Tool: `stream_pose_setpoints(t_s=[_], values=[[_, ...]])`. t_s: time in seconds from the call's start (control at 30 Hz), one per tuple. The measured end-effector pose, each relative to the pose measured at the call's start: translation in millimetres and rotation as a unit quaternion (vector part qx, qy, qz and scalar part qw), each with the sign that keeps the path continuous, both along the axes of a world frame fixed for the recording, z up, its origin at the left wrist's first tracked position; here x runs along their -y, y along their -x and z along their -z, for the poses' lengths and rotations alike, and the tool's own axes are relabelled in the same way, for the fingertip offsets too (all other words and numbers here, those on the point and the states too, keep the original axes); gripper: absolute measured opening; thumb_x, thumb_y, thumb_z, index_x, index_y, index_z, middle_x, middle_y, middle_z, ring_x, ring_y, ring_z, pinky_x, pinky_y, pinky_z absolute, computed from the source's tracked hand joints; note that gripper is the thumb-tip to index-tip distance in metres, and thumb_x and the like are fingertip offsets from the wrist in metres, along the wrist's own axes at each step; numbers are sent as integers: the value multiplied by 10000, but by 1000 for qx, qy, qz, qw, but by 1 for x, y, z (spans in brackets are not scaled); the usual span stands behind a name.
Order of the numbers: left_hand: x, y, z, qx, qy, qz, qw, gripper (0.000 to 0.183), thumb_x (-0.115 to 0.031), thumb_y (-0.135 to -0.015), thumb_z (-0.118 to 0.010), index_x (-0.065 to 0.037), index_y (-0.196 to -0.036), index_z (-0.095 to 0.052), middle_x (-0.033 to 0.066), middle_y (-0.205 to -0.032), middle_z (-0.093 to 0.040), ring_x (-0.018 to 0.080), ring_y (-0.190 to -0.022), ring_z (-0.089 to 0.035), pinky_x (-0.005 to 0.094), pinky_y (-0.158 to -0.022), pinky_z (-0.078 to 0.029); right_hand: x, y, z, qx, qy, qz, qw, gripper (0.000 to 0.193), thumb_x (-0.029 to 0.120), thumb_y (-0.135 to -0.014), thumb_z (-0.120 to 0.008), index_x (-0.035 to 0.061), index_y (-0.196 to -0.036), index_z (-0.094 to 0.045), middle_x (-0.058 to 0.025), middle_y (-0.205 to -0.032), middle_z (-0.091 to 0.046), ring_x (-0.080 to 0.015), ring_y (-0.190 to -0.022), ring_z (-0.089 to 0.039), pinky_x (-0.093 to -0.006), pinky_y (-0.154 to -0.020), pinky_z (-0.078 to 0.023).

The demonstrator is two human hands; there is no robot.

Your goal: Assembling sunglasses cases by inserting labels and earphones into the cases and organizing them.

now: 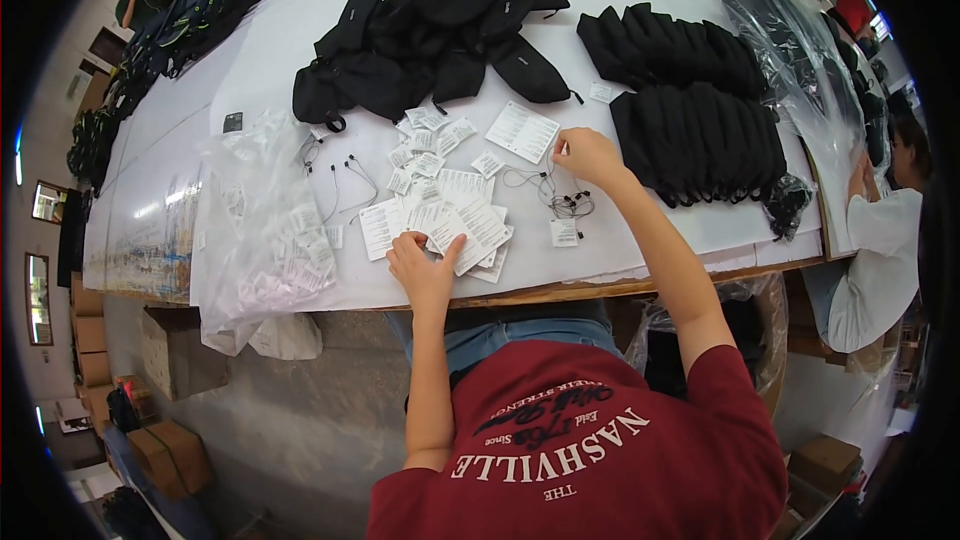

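Observation:
My left hand point(420, 270) is at the near side of a loose pile of white printed cards point(480, 225), its thumb and fingers on a white card point(440, 240). To the right, my right hand point(590, 155) is closed in a pinch above the table, beside another printed card point(522, 132); what its fingertips hold is too small to make out. Below that hand lies a tangle of thin dark cord loops point(568, 202) with small black ends. Small white labels point(425, 140) are scattered just beyond the cards. A single label point(564, 232) lies under the cords.
A heap of black fabric pouches point(430, 35) lies at the back. Two rows of black pouches point(700, 145) stand to the right, near clear plastic wrap point(800, 50). At left, a clear bag point(270, 230) with labels hangs over the table edge. Another person's arm point(862, 180) shows at far right.

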State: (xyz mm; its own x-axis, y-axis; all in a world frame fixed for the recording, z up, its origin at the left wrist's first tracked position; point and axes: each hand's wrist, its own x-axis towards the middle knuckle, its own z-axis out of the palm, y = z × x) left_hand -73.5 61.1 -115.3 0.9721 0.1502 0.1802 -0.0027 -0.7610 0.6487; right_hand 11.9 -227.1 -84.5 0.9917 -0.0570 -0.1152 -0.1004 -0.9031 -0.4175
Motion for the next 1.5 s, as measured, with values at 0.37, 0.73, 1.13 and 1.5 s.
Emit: stream_pose_setpoints(t_s=[0.37, 0.73, 1.13, 1.5], values=[[0, -3, 6, 33, 51, 4, 998, 431, -321, -714, -759, -26, -895, -503, 83, -818, -489, 254, -816, -438, 380, -794, -345, 0, 6, 17, 52, -19, 38, 998, 150, 204, -721, -647, 70, -786, -669, -86, -742, -652, -250, -688, -623, -346, -632, -489], [-2, -4, -2, -49, 348, 17, 936, 372, -109, -816, -658, 32, -1109, -477, 129, -981, -605, 181, -828, -570, 289, -720, -452, 0, 9, 7, 56, -33, 84, 994, 171, 227, -718, -646, 79, -796, -676, -91, -748, -657, -252, -702, -631, -354, -632, -492], [9, 15, -37, -227, 654, 32, 720, 440, -49, -843, -523, 62, -1256, -422, 150, -1170, -547, 222, -1053, -554, 309, -872, -463, -22, 19, 21, 49, -23, 64, 996, 174, 231, -749, -674, 59, -756, -647, -88, -755, -643, -259, -725, -626, -361, -634, -483], [15, 17, -36, -239, 659, 31, 713, 453, -90, -847, -509, 20, -1275, -406, 145, -1133, -553, 229, -1006, -569, 319, -851, -474, -7, 36, -3, 135, -202, 77, 967, 125, 167, -758, -648, 42, -751, -649, -74, -703, -639, -172, -610, -586, -295, -564, -461]])
